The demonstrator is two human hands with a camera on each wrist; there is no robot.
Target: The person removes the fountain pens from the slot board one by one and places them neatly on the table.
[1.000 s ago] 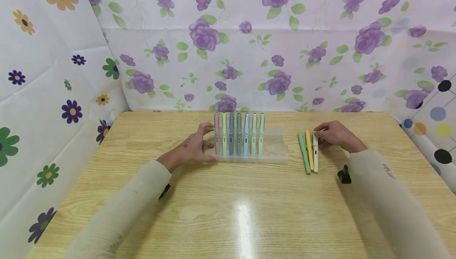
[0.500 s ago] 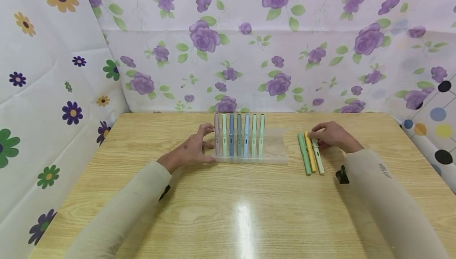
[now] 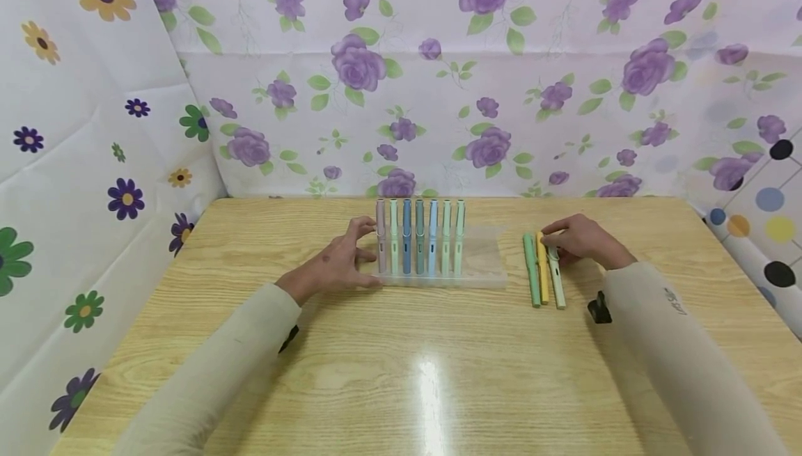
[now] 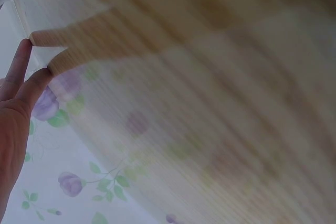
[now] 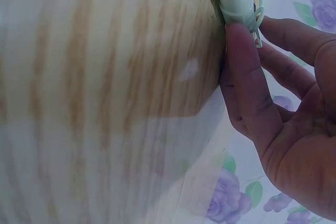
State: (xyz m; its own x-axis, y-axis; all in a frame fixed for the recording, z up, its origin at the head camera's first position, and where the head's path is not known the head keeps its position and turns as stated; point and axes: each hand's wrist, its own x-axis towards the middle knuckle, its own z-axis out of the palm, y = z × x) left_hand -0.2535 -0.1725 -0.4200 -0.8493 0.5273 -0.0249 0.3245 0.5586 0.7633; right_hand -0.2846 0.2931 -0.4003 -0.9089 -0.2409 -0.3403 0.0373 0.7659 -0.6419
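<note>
A clear pen stand point(image 3: 482, 280) holds a row of several capped pens, from a mauve pen point(image 3: 381, 237) to pale green ones. My left hand point(image 3: 338, 261) grips its left end, thumb at the front corner and fingers at the back; the left wrist view shows the fingertips point(image 4: 30, 51) against a clear edge. To the right, a green pen point(image 3: 532, 271), a yellow pen point(image 3: 543, 268) and a cream pen point(image 3: 556, 278) lie side by side on the table. My right hand point(image 3: 579, 239) pinches the yellow pen's far end, a finger touching the cream pen point(image 5: 236, 3).
The wooden table point(image 3: 351, 372) reaches back to a flowered sheet point(image 3: 426, 122), with another patterned sheet point(image 3: 81, 184) on the left. The stand's right part point(image 3: 485, 250) bears no pens. Dark wrist mounts point(image 3: 599, 308) show under the sleeves.
My right hand has shifted left from the cream pen to the yellow one. The cream pen has turned askew, and the near ends of the green and yellow pens have swung left. The left hand stays put.
</note>
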